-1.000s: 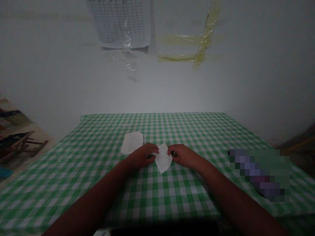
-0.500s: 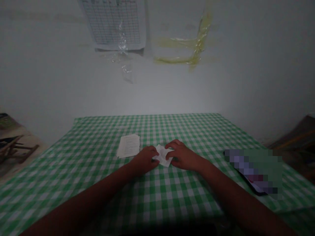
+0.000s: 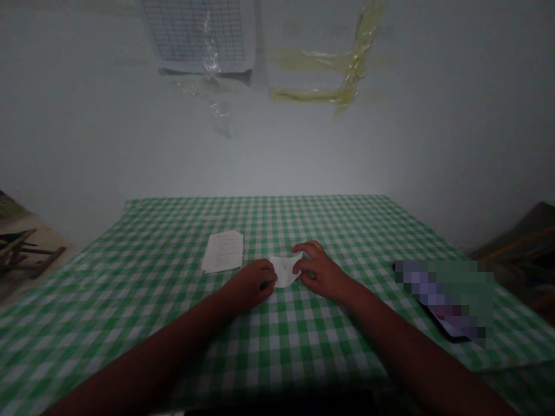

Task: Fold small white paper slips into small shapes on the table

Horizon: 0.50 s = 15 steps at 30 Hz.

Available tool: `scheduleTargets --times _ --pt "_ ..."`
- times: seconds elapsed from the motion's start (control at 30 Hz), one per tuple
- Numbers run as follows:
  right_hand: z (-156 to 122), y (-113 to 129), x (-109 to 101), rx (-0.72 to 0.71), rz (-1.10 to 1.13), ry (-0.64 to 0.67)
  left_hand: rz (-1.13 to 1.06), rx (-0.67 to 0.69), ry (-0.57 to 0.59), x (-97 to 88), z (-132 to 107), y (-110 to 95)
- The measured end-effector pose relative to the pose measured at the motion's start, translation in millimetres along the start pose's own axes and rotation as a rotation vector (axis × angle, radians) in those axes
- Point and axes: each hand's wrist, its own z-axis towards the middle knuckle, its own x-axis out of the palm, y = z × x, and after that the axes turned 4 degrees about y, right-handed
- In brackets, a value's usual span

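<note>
The left hand and right hand pinch opposite edges of a small paper slip, which lies low on the green checked tablecloth between them. A stack of similar slips rests just beyond and left of the left-hand grip; a dark flat device, partly obscured, lies well to the right of the right-hand grip.

A dim room is shown. The surface is covered by a green-and-white checked cloth and set against a pale wall, on which a gridded sheet and yellowed tape strips are fixed.
</note>
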Motion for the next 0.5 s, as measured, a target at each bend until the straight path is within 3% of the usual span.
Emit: scheduleTargets --times 0.13,0.33,0.5 --pt "-0.5 2.2 0.7 -0.016 0.009 0.006 0.075 0.008 0.026 -7.0 1.5 -0.9" --pt "0.4 3.5 2.1 0.035 -0.017 -0.113 0.097 0.011 0.013 -5.7 2.7 1.2" --pt "0.4 1.2 3.3 0.013 0.091 -0.094 0.081 -0.009 0.012 -2.4 2.8 4.9"
